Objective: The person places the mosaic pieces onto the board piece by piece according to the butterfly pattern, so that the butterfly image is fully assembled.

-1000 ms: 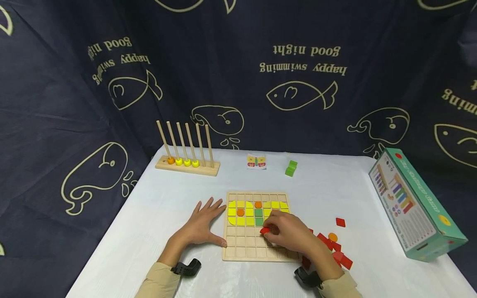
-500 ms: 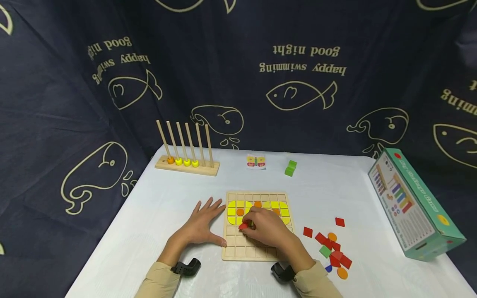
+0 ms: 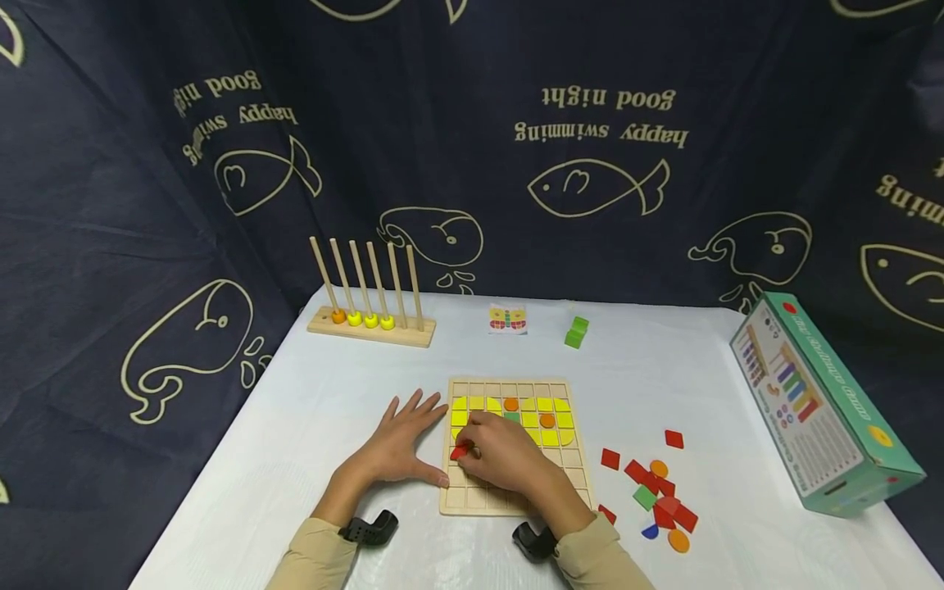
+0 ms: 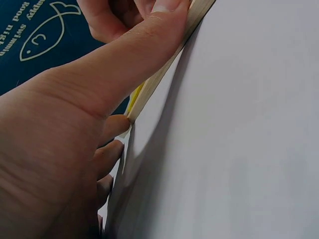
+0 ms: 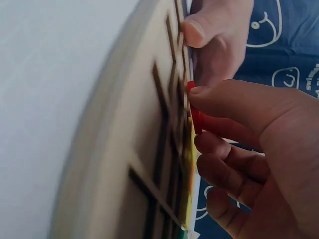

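Observation:
My right hand [image 3: 505,452] pinches a small red tile [image 5: 194,107] between thumb and index finger. It holds the tile over the left side of the wooden grid board [image 3: 459,498], just below the yellow tiles [image 3: 544,405]. Whether the tile touches the board I cannot tell. Orange discs [image 3: 511,405] and a green square tile [image 3: 512,417] also lie in the grid, partly covered by the right hand. With fingers spread, my left hand [image 3: 398,444] rests along the board's left edge, its thumb [image 4: 134,55] touching the side.
Loose red tiles [image 3: 686,518], orange discs, a green square [image 3: 645,497] and a blue piece [image 3: 650,532] lie right of the board. Behind stand a peg rack [image 3: 372,332] with beads, a butterfly card [image 3: 507,320] and green blocks [image 3: 577,332]. A box [image 3: 819,410] stands far right.
My right hand has moved left across the board with the red tile, from its middle to near its left side. The left hand has stayed at the board's edge.

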### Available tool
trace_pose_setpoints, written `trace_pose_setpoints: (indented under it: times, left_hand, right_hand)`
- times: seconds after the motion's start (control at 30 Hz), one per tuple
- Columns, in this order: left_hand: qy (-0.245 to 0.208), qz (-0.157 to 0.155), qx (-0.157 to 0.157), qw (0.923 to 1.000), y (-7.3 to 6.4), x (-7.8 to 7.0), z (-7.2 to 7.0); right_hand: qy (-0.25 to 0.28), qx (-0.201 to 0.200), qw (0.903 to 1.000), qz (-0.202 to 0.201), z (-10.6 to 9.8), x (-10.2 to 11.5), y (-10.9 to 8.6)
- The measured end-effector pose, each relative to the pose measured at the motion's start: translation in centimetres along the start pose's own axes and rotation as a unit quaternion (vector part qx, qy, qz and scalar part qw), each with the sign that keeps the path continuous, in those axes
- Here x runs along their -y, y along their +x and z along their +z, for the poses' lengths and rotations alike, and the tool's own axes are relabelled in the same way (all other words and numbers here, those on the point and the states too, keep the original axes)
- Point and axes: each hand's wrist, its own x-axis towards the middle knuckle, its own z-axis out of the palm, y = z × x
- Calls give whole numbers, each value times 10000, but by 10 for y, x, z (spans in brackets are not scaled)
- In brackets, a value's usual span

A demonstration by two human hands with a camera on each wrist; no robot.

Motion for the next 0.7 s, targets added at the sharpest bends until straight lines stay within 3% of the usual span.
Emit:
trace_pose_setpoints:
  times: [0.43,0.7]
  left_hand:
    - [-37,4,-5,10000,-1,1,1]
    - [-66,-35,-28,10000,0,0,1]
  right_hand:
    - [257,-46,9995,-202,-1,-4,-6]
    - [520,17,9982,299,-11,-13,-20]
